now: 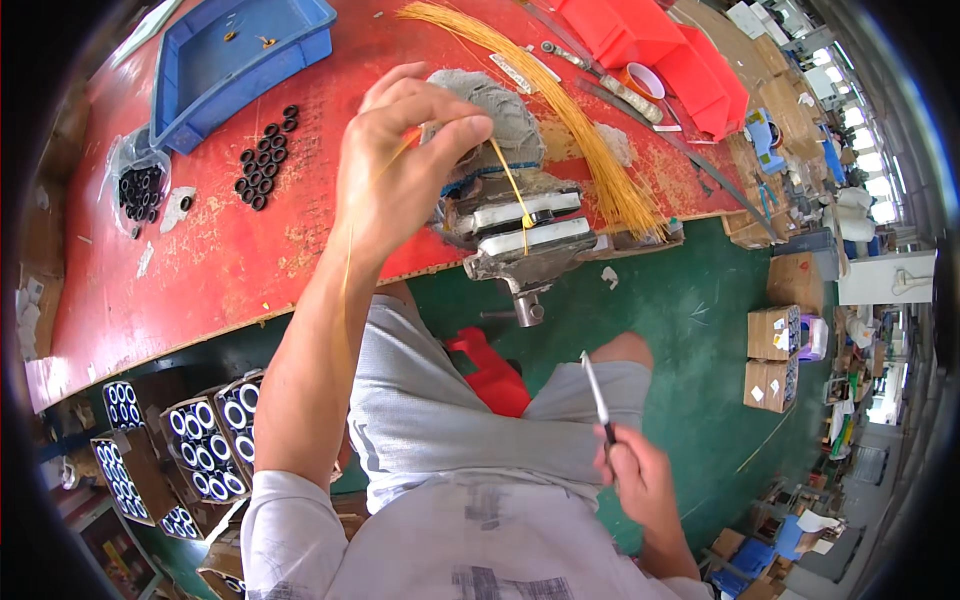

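Observation:
My left hand (415,140) is raised over the bench, thumb and fingers pinching a thin yellow strand (512,182). The strand runs down to the jaws of a bench vise (530,238), where a yellow lump and a small black ring (541,216) sit between the pale jaw faces. A loose length trails along my left forearm. Low over my lap, my right hand (640,472) is closed on the dark handle of a slim metal tool (597,393) with a slightly hooked tip. Grey cloth (490,110) covers the vise's back.
Black rings (265,160) lie near a blue tray (240,60) and a clear bag (135,180). A bundle of yellow strands (570,100) crosses the red bench (290,235) near red bins (655,50). Cartons of rings (200,450) stand at lower left; a red stool (495,375) is under me.

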A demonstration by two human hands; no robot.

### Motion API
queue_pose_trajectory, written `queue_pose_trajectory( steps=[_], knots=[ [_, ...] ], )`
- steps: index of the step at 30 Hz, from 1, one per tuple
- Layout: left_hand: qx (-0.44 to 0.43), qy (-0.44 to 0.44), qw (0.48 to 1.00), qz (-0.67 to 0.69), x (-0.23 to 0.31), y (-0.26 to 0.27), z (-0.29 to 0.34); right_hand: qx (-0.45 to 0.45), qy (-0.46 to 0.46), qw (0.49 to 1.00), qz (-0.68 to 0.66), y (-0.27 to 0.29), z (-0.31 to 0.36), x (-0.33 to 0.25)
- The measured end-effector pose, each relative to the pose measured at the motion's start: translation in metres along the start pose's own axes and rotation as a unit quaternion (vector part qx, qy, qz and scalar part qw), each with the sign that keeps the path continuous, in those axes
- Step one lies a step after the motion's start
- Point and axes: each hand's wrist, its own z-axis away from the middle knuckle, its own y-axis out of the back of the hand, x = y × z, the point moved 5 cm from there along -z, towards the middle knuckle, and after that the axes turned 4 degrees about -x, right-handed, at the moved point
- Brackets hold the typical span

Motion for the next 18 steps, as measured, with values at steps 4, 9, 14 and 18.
queue_pose_trajectory(
  steps=[4,9,14,18],
  knots=[
    [-0.013,0.046,0.998,0.048,-0.018,-0.017,-0.011,-0.042,0.108,0.992,-0.044,-0.016,-0.06,-0.045],
    [-0.051,0.087,0.99,0.102,-0.023,-0.035,-0.012,-0.076,0.186,0.974,-0.108,-0.021,-0.09,-0.068],
    [-0.056,0.104,0.989,0.089,-0.022,-0.039,-0.012,-0.016,0.206,0.978,-0.011,-0.011,-0.099,-0.085],
    [-0.045,0.082,0.991,0.094,-0.024,-0.035,-0.01,0.057,0.292,0.94,0.168,0.006,-0.083,-0.08]
  ],
)
